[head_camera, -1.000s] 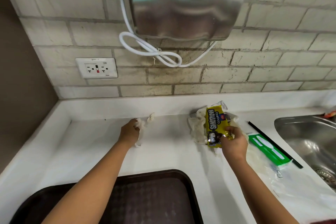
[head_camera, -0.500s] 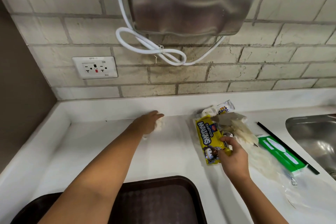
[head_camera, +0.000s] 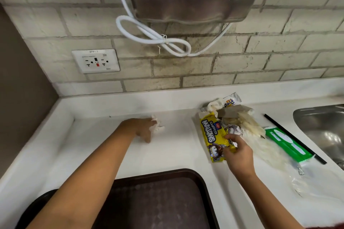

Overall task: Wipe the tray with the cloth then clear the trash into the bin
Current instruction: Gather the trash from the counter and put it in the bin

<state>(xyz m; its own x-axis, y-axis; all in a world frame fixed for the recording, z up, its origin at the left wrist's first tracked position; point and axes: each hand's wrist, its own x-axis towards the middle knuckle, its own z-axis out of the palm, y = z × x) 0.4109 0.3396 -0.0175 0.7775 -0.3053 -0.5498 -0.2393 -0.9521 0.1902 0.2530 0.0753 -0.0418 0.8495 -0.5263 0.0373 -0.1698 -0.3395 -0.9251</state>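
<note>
White table (head_camera: 93, 147) under pale brick carried everything: my left hand (head_camera: 142, 128) clutched a crumpled white tissue (head_camera: 157, 126), my right hand (head_camera: 237, 151) pinched the yellow snack wrapper (head_camera: 212, 134), gathering trash for binning. Below lay the dark brown plastic tray (head_camera: 201, 178).

A dark brown tray (head_camera: 160, 201) lies flat at 6 o'clock; crumpled white cloth (head_camera: 157, 126) at 11; wrapper trash (head_camera: 221, 128) heaped at 2.
</note>
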